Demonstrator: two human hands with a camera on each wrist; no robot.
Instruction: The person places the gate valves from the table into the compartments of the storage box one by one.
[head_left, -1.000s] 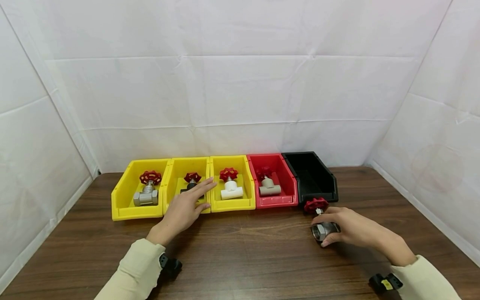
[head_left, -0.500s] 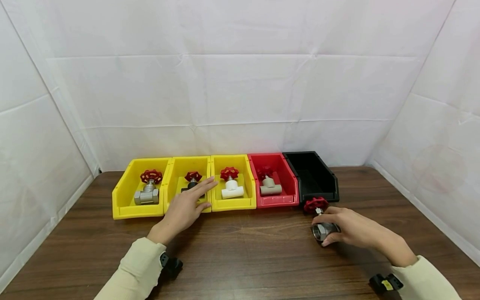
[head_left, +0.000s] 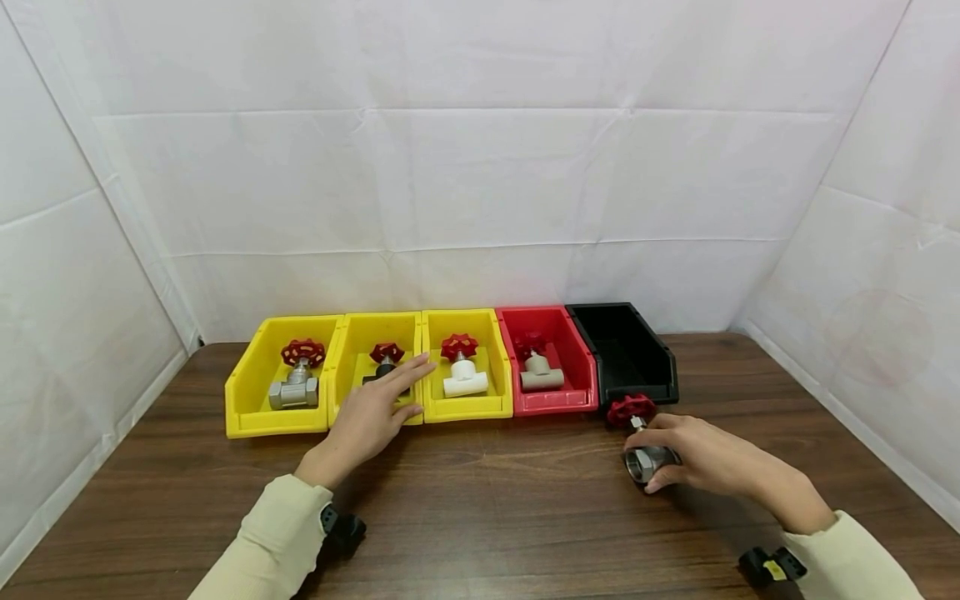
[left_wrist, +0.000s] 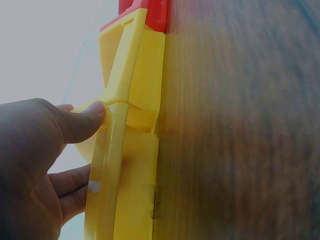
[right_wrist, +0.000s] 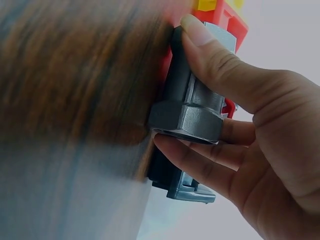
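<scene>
My right hand (head_left: pixel 701 457) grips a metal valve (head_left: pixel 643 462) with a red handwheel (head_left: pixel 630 410), which stands on the wooden table just in front of the black bin (head_left: pixel 628 354). In the right wrist view the right hand (right_wrist: pixel 255 125) wraps the valve's hexagonal metal body (right_wrist: pixel 192 112) with thumb above and fingers below. My left hand (head_left: pixel 372 410) lies with straight fingers over the front rim of the second yellow bin (head_left: pixel 358 333). In the left wrist view the left hand's thumb (left_wrist: pixel 82 120) presses that yellow bin's rim (left_wrist: pixel 135 165).
Five bins stand in a row at the back: three yellow, a red bin (head_left: pixel 557 402) and the black one. The first yellow bin (head_left: pixel 247 404), the second, the third yellow bin (head_left: pixel 465 410) and the red one each hold a red-handled valve. White cloth walls surround the table (head_left: pixel 487 500).
</scene>
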